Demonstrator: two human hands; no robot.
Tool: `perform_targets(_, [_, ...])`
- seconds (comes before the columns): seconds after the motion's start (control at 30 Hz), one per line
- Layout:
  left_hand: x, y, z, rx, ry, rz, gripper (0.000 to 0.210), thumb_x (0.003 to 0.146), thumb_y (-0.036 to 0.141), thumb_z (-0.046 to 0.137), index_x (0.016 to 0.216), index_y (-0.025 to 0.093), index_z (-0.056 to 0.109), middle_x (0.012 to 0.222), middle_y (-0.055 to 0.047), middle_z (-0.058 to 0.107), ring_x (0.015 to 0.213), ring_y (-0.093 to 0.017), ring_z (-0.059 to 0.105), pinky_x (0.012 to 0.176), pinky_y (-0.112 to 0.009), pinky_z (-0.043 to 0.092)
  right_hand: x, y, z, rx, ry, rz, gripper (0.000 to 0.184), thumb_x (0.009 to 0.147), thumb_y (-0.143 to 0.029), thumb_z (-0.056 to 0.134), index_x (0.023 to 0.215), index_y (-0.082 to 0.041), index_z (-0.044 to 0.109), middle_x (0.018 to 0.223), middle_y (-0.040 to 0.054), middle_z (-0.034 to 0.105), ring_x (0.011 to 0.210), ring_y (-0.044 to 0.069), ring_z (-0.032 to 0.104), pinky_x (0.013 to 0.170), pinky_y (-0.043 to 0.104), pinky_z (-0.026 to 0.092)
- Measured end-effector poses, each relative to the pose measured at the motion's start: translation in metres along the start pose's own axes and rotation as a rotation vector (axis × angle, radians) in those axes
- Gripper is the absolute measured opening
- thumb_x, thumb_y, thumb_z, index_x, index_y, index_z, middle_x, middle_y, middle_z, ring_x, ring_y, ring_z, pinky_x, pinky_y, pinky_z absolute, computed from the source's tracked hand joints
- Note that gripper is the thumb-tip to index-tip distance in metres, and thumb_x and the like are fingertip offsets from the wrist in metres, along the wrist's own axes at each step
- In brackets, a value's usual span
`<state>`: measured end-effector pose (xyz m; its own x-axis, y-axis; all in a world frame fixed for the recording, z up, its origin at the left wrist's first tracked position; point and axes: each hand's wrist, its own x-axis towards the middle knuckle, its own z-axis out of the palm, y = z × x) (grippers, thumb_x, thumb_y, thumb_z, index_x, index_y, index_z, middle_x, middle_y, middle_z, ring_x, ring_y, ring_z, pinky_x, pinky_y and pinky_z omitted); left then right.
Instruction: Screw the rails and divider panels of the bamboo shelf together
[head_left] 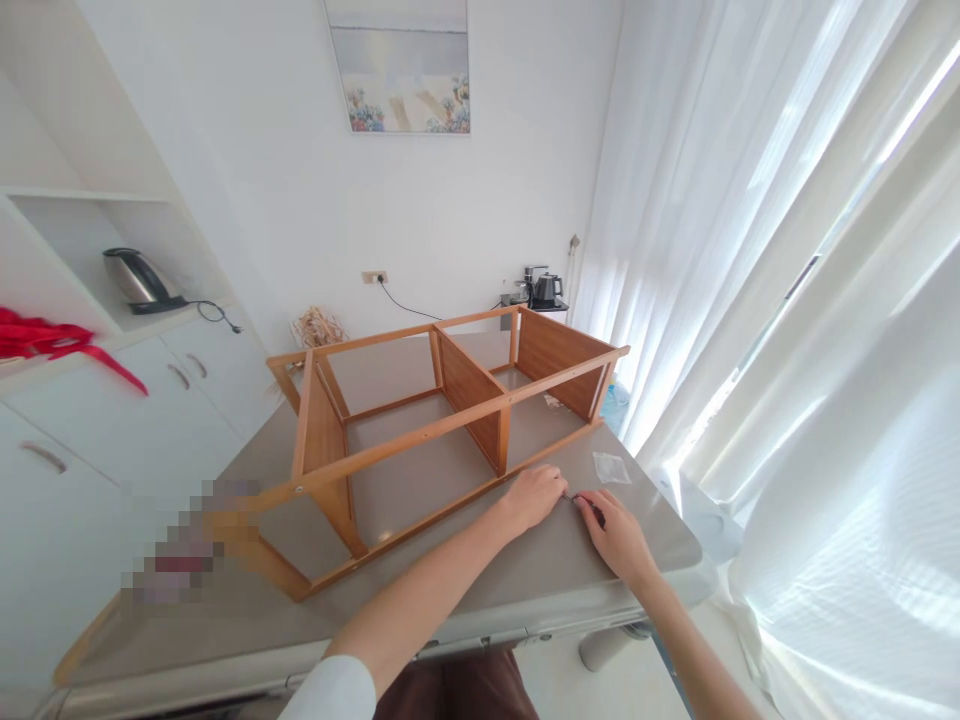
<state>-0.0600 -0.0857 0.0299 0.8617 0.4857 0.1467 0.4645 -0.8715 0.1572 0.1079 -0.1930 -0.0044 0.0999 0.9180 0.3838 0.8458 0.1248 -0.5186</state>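
Note:
A wooden shelf frame (427, 432) lies on its side across the grey-topped table (450, 590), with panels dividing it. Just in front of its near rail, my left hand (534, 494) is closed with the fingers pinched together at a thin piece of metal. To its right, my right hand (616, 532) grips a small dark-handled tool (598, 514) whose thin tip points toward the left fingers. The two hands are close but apart. Whether the metal at the left fingertips belongs to the tool or is a separate part is too small to tell.
A clear plastic bag (611, 468) lies right of the hands, near the table's right edge. White curtains (810, 420) hang along the right side. White cabinets with a kettle (139, 280) and red cloth (52, 335) stand at left. A black kettle (548, 289) stands behind the frame.

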Motion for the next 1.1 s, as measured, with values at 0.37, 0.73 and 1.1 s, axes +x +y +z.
perform_targets(0.37, [-0.08,-0.006,-0.015,-0.047,0.089,-0.256,0.021,0.096,0.009,0.042,0.105,0.015,0.059,0.108,-0.011,0.064,0.098,-0.023,0.065,0.077,-0.033,0.053,0.016,-0.023,0.034,-0.08,-0.066,-0.104,0.034,0.101,-0.043,0.039,0.102,-0.024,0.067,0.1,0.0067,0.066,0.095,0.023,0.061,0.086,0.036,0.047])
perform_targets(0.73, [-0.2,-0.008,-0.036,-0.401,0.29,-0.436,0.018,0.088,0.017,0.056,0.104,0.021,0.064,0.085,0.001,0.07,0.068,-0.011,0.062,0.068,-0.022,0.048,0.015,-0.073,0.054,-0.021,-0.089,-0.195,0.037,0.103,-0.043,0.035,0.101,-0.023,0.066,0.098,0.0087,0.065,0.094,0.024,0.061,0.087,0.038,0.048])
perform_targets(1.1, [-0.251,-0.003,-0.051,-0.647,0.378,-0.51,0.02,0.093,0.031,0.058,0.102,0.023,0.073,0.098,-0.002,0.073,0.074,-0.013,0.064,0.066,-0.022,0.048,-0.014,-0.122,0.058,0.377,-0.232,-0.074,0.032,0.1,-0.045,0.041,0.106,-0.023,0.064,0.094,0.0065,0.073,0.083,0.021,0.068,0.079,0.032,0.053])
